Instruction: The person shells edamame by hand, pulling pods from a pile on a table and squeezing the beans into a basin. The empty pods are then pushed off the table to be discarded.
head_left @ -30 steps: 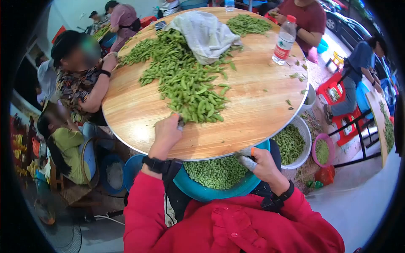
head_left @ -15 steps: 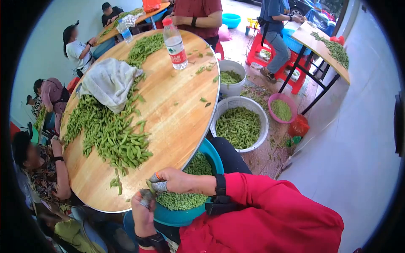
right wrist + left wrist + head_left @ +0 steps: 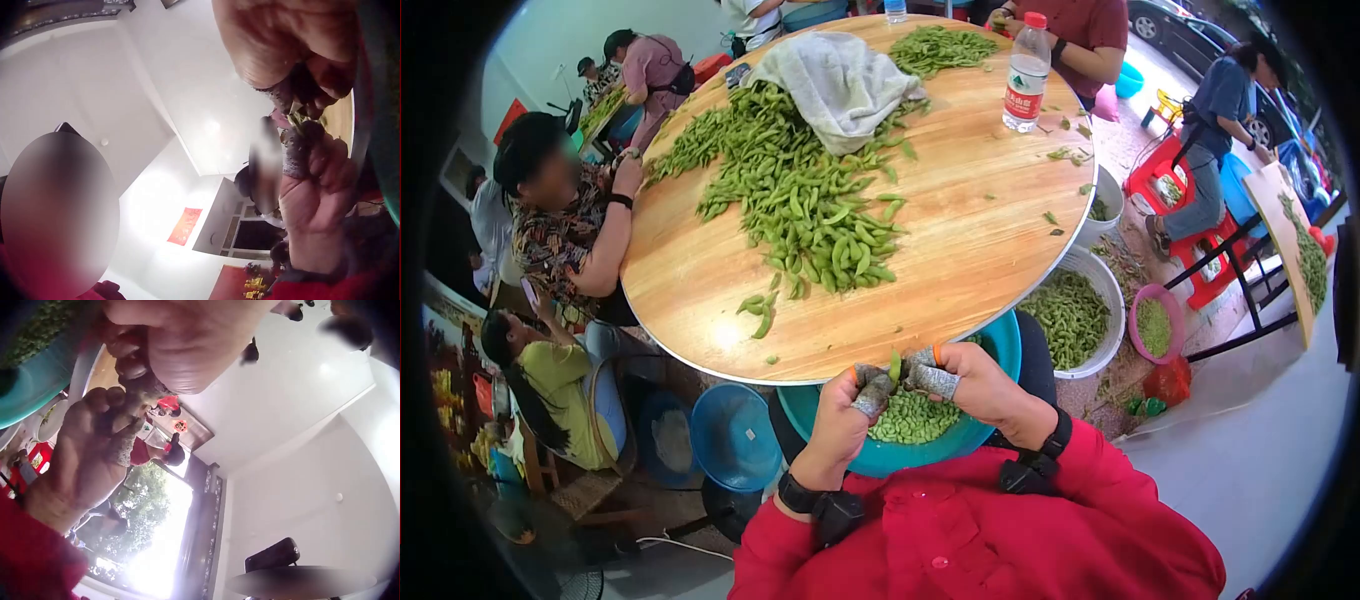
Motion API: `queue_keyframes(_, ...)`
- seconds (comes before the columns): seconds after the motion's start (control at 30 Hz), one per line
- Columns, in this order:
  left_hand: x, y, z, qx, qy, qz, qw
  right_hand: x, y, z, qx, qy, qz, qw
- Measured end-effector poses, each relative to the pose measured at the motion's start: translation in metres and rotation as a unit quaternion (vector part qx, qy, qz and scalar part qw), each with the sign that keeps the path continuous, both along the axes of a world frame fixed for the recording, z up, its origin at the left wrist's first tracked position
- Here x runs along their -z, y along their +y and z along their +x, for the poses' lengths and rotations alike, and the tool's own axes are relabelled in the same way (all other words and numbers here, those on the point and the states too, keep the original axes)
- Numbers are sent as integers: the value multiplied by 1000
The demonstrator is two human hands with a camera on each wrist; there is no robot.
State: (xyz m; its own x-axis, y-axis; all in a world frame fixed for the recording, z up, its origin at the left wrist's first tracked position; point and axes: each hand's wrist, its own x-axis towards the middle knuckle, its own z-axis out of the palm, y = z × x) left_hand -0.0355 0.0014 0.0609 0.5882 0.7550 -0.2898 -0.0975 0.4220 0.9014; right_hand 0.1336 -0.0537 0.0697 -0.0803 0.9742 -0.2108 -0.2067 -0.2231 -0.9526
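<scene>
A green pod (image 3: 895, 366) stands between my two hands, above the teal basin (image 3: 1000, 345) of shelled green beans (image 3: 915, 418) at the table's near edge. My left hand (image 3: 845, 415) pinches it from the left, fingertips wrapped in grey tape. From the other side my right hand (image 3: 980, 388) pinches it too, its thumb and finger also taped. In the right wrist view the pod (image 3: 300, 122) shows between the fingertips of both hands. The left wrist view shows the fingertips meeting, the pod unclear. A pile of pods (image 3: 810, 205) lies on the round table (image 3: 980, 210).
A grey cloth (image 3: 835, 90) covers part of the pile. A water bottle (image 3: 1026, 75) stands at the table's right. Beyond the right edge are a white basket (image 3: 1072, 320) and a pink basin (image 3: 1157, 328); at lower left, a blue basin (image 3: 735, 437). People sit around.
My left hand has come from the table to meet the right, and both now hold a pod over the basin. The head view has swung right and back. Several pods lie apart from the pile.
</scene>
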Motion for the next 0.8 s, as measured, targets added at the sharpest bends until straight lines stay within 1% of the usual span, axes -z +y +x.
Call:
queue_keyframes(0.1, -6, -4, 6, 0, -4, 34, 999, -10, 0, -2, 13, 6, -4, 1000)
queue_keyframes(0.2, -7, -3, 6, 22, 8, 79, 997, -6, 1, -3, 16, 12, 3, 1000)
queue_keyframes(0.3, 2, -2, 3, 36, 28, 109, 993, -1, 1, -2, 11, -15, 24, 1000)
queue_keyframes(0.4, -7, -3, 6, 50, 48, 90, 994, 9, 2, 2, 2, -117, 84, 990)
queue_keyframes(0.43, -8, -3, 4, 48, 61, 32, 996, 22, 5, -2, 46, -135, 156, 977)
queue_keyframes(0.47, 0, -2, 0, 39, 62, 16, 997, 27, 7, -4, 52, -127, 151, 979)
queue_keyframes(0.5, 2, -3, -1, 40, 39, 5, 998, 23, 7, -6, 58, -120, 143, 981)
queue_keyframes(0.57, 6, -5, 2, 29, 7, 20, 999, 19, 4, -9, 50, -116, 109, 986)
queue_keyframes(0.67, 2, -4, 3, 12, 24, -11, 1000, 18, 2, -4, 28, -71, 100, 992)
queue_keyframes(0.73, 2, -2, 6, 35, 35, -19, 999, 21, 2, 3, 46, -112, 135, 983)
queue_keyframes(0.77, 1, 0, 0, 30, 50, -22, 998, 23, 5, 0, 41, -120, 157, 979)
queue_keyframes(0.8, 1, 2, 0, 65, 64, 26, 995, 17, 5, 0, 14, -78, 102, 992)
